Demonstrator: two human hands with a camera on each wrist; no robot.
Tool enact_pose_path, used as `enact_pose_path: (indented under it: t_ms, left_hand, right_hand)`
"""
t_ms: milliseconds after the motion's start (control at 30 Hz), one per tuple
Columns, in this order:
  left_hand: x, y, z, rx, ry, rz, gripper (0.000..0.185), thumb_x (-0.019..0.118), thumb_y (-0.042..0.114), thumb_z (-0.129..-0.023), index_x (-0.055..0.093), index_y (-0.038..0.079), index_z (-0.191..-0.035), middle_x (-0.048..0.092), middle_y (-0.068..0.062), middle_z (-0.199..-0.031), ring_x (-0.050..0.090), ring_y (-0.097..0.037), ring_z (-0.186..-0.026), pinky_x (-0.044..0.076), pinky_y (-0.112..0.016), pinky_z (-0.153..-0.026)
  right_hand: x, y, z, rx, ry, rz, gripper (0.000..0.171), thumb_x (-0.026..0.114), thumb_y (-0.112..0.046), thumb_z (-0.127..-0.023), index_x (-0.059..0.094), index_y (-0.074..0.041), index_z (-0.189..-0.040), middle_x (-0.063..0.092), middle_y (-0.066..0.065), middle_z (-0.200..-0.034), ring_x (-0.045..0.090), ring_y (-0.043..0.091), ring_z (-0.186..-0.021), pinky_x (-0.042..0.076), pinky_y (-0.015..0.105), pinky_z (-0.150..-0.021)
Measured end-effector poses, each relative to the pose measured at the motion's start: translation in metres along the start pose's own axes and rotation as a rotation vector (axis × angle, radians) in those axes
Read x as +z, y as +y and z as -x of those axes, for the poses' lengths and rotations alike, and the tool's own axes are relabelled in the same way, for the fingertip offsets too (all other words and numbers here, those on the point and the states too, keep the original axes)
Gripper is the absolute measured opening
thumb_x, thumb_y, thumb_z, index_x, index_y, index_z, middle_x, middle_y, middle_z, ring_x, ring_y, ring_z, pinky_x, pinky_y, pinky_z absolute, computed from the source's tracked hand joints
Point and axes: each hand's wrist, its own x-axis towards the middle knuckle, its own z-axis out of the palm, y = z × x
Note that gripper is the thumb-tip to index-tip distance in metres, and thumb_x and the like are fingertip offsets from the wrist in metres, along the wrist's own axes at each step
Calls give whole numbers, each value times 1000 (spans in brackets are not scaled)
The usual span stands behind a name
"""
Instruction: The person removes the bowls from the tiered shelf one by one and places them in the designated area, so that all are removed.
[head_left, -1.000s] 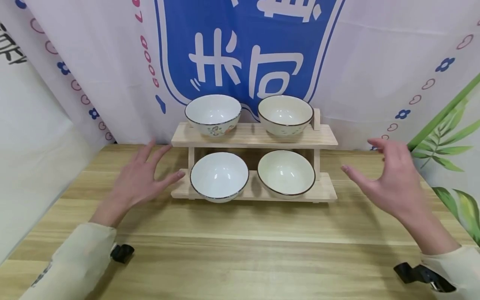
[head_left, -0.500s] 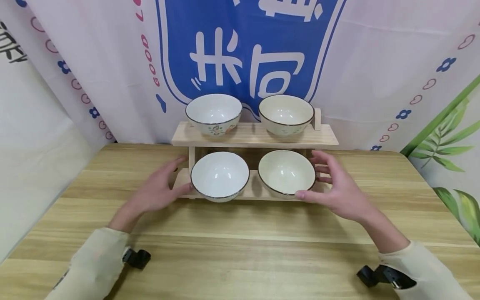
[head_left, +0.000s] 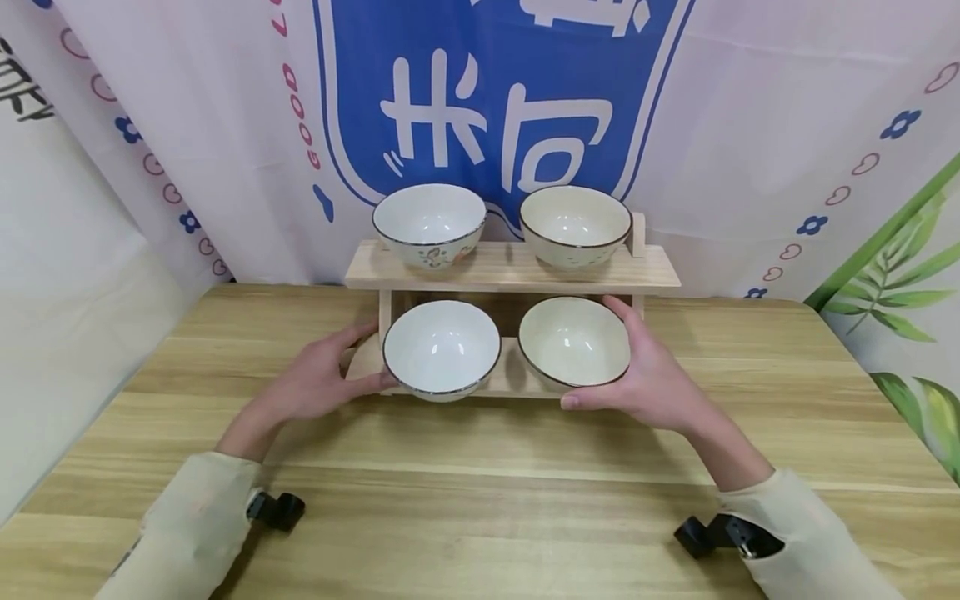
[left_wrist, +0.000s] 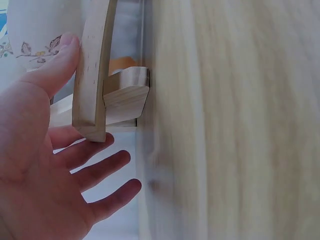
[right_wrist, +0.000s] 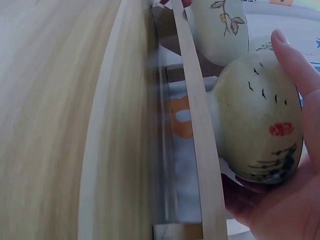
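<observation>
Bowls number four on my feed, two to a tier of the one wooden rack (head_left: 517, 268) standing on the table (head_left: 480, 483). The upper tier carries a white bowl (head_left: 429, 222) on the left and a cream bowl (head_left: 575, 224) on the right. The lower tier carries the lower white bowl (head_left: 441, 347) and the lower cream bowl (head_left: 574, 343) in the same order.

I count two hands. My left hand (head_left: 315, 385) lies with relaxed, spread fingers against the left end of the lower shelf, just beside the lower white bowl; the left wrist view shows the thumb resting along the shelf board (left_wrist: 92, 75) and the fingers (left_wrist: 95, 172) straight beneath it, gripping nothing. My right hand (head_left: 651, 379) cups the lower cream bowl, thumb at its front rim and fingers curled round its far side; the right wrist view shows the palm under its painted wall (right_wrist: 262, 120).

A second ago both hands hovered wide of the rack, well apart from any bowl. Half a second ago they had come to the lower shelf, the right one only touching. All four bowls sit where they were.
</observation>
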Motion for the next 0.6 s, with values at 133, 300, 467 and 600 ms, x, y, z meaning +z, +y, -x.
enact_pose_path:
  t_ms: [133,300,467,600]
  left_hand:
    - [-3,-1,1,-35,-26,23,97,78,55,-96,34,7,-168,41,-28,-168,43,-52,-152,43,-69,-117]
    - [-5,-2,0,-58,-48,47,98,78,56,-96,32,10,-169,40,-29,-168,43,-54,-151,45,-68,-114]
    - [-5,-1,0,-65,-53,55,98,78,57,-95,33,9,-168,42,-29,-167,45,-54,-150,47,-68,-113]
    - [-4,-2,1,-75,-59,71,98,78,56,-95,34,9,-168,42,-29,-167,45,-54,-150,48,-67,-112]
  right_hand:
    - [2,-4,1,39,18,21,143,105,-36,-66,13,-16,-173,42,24,-162,55,42,-138,43,60,-117]
    - [4,-7,1,70,38,33,147,105,-39,-65,9,-17,-174,41,27,-163,53,44,-140,42,65,-119]
    - [7,-8,3,94,65,40,150,105,-42,-64,7,-16,-174,38,28,-165,51,45,-142,41,66,-119]
    - [11,-9,3,94,80,38,150,105,-43,-65,7,-14,-174,36,27,-168,48,45,-144,39,67,-121]
